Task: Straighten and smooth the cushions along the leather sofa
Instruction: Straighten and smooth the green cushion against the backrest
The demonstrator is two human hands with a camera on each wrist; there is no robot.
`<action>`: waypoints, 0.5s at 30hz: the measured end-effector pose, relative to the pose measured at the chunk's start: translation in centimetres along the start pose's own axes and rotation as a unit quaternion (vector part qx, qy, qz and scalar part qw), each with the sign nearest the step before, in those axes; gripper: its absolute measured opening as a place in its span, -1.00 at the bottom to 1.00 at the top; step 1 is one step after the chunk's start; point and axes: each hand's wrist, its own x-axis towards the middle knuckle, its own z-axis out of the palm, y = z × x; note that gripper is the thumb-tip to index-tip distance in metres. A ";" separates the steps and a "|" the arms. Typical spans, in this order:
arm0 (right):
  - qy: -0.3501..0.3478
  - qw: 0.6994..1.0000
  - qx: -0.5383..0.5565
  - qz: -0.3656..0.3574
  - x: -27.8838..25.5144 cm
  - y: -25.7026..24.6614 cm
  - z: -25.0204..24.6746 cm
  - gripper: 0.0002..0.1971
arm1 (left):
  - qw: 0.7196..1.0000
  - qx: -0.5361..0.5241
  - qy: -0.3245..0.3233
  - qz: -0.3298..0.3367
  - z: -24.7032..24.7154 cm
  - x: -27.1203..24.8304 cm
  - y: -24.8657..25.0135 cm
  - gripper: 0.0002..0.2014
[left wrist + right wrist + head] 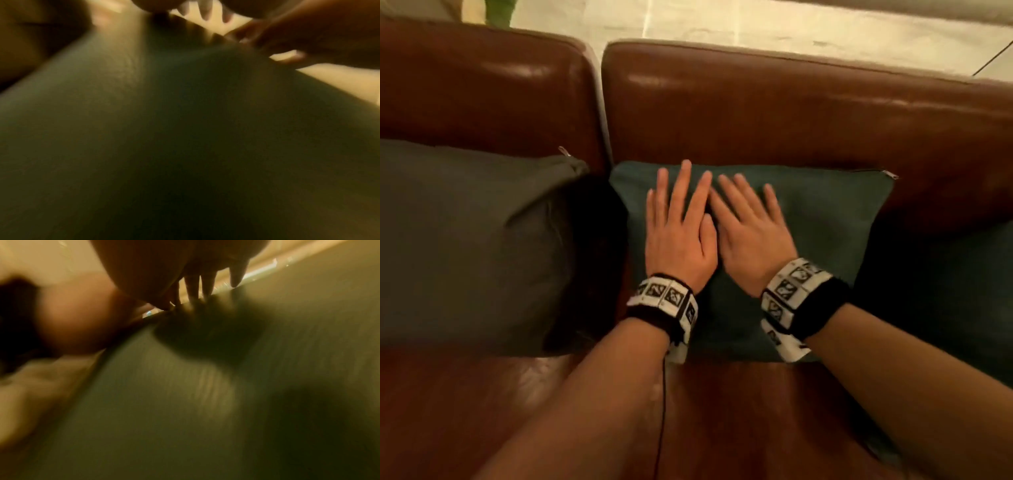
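Observation:
A teal cushion (825, 219) leans against the brown leather sofa back (774, 113), with its zip pull at the top right corner. My left hand (678, 222) and right hand (750, 222) lie flat on its face, side by side, fingers straight and spread, thumbs touching. A grey-green cushion (465, 240) stands to the left against the other back section. Both wrist views are blurred: the teal cushion (185, 129) fills the left wrist view, and straight fingers (207, 283) of my right hand press the fabric (205, 402) in the right wrist view.
A third dark teal cushion (945, 301) sits partly in shadow at the right. The brown leather seat (722, 411) runs along the front under my forearms. A pale floor (756, 24) shows behind the sofa. A thin cable (663, 394) hangs from my left wristband.

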 end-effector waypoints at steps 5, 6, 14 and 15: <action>-0.013 0.992 -0.021 0.127 -2.6 6.5 1.2 -0.38 | 0.988 0.132 -0.084 0.007 0.6 1.8 -4.7 -0.41; -0.019 0.986 -0.029 0.163 -3.9 9.0 1.1 -0.37 | 0.986 0.139 -0.088 -0.009 0.3 1.6 -5.1 -0.40; 0.007 0.975 -0.004 0.221 -3.4 12.5 -2.4 -0.37 | 0.985 0.150 -0.077 0.022 -1.1 5.1 1.1 -0.40; 0.014 0.984 0.011 0.175 -1.5 11.1 -2.4 -0.40 | 0.983 0.146 -0.104 0.041 -0.7 6.2 2.2 -0.42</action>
